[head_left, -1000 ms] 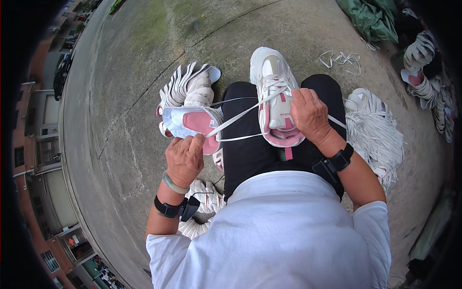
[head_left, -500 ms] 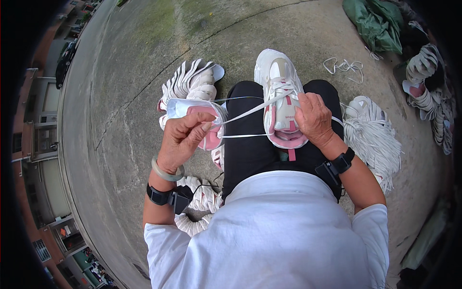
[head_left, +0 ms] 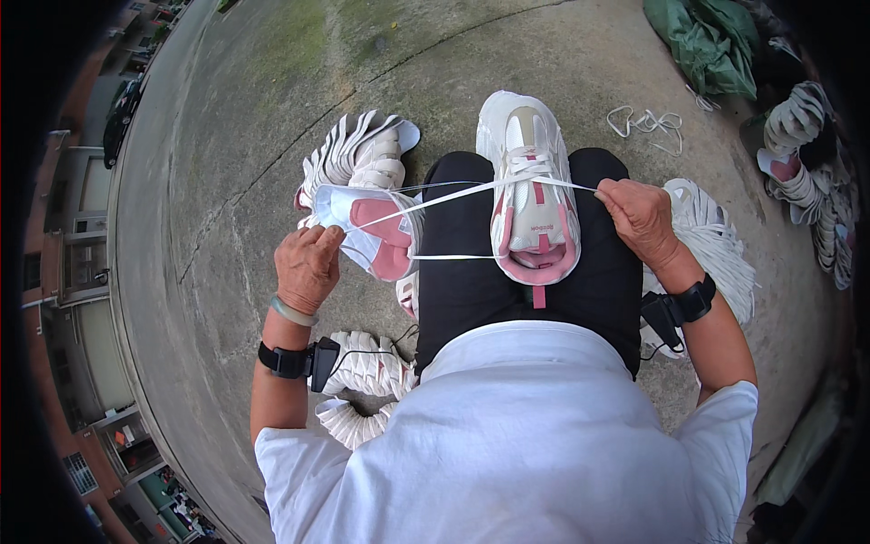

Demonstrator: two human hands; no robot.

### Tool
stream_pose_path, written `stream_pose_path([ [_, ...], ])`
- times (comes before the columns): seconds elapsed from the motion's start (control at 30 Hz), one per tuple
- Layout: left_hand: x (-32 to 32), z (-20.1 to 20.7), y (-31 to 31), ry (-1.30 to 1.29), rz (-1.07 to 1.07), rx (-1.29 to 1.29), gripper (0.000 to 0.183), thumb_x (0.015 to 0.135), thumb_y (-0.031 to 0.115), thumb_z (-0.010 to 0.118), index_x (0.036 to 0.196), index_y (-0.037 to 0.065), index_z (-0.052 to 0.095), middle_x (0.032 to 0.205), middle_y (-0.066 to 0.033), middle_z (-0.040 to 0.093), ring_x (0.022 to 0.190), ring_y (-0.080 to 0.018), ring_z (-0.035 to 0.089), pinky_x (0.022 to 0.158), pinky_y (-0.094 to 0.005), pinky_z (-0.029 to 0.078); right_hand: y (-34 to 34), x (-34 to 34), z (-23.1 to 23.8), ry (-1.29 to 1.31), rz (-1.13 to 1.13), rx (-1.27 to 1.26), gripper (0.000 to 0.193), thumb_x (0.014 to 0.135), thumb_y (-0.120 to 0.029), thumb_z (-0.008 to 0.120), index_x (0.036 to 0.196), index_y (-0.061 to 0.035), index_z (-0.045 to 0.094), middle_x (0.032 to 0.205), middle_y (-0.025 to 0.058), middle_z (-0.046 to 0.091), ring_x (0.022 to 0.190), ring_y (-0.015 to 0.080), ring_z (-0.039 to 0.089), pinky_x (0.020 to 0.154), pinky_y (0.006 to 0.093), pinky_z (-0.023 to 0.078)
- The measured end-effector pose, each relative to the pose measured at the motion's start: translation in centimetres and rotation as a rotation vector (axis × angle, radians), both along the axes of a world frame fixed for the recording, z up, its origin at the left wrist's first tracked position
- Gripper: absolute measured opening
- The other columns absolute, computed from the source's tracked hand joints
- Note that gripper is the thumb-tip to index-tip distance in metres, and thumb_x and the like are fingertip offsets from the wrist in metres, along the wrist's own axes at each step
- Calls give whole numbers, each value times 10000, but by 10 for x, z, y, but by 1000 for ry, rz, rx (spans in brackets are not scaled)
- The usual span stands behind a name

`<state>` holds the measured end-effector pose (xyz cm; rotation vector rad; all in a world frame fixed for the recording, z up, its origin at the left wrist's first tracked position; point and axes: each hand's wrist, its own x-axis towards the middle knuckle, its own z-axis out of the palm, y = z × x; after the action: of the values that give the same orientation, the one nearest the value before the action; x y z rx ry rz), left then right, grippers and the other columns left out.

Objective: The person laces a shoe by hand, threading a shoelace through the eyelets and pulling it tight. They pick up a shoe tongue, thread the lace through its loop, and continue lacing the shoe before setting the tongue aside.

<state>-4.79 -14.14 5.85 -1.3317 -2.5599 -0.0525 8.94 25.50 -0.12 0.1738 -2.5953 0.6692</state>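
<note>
A white and pink sneaker (head_left: 535, 218) rests on my black-trousered thighs, its toe pointing away from me and its heel toward my waist. Both hands pull a flat white shoelace (head_left: 444, 197) taut across its tongue. My left hand (head_left: 308, 267), fingers closed, pinches one end out to the left. Out to the right, my right hand (head_left: 639, 218) pinches the other end. Beside my left thigh, an unsoled shoe upper (head_left: 390, 240) with pink lining is partly crossed by the lace. A thin white cord runs from it to the sneaker.
Stacked white shoe uppers (head_left: 358, 154) lie on the concrete ground (head_left: 227, 272) at left, with more uppers (head_left: 372, 363) by my left hip. A bundle of white laces (head_left: 702, 245) lies at right, loose laces (head_left: 645, 125) beyond it. A green sack (head_left: 707, 50) sits far right.
My hands have moved apart, left hand leftward and right hand rightward off the sneaker. The lace between them is now stretched straight across the sneaker's tongue.
</note>
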Motion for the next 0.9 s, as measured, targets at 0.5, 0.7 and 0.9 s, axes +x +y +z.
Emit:
stream_pose_path([
  [0.5,-14,-50,-243,-234,850,115,133,847,176,575,821,48,602,628,-59,551,607,-122,532,590,-285,430,268,215,-22,-256,-541,367,186,836,-67,584,1020,-55,610,953,152,632,843,310,624,718,323,484],
  [0.7,-29,16,-352,-114,1097,204,195,853,214,557,877,38,638,718,-33,617,689,-122,562,649,-273,433,349,279,70,-1,-618,757,195,911,-218,508,1015,-97,620,820,96,656,696,225,632,603,311,481],
  [0.9,-73,16,-324,-608,1081,604,289,876,242,498,653,66,550,528,-15,517,437,-86,469,402,-227,337,386,297,61,-163,-1168,202,226,886,-282,540,905,-85,648,653,92,585,527,224,553,480,330,437],
])
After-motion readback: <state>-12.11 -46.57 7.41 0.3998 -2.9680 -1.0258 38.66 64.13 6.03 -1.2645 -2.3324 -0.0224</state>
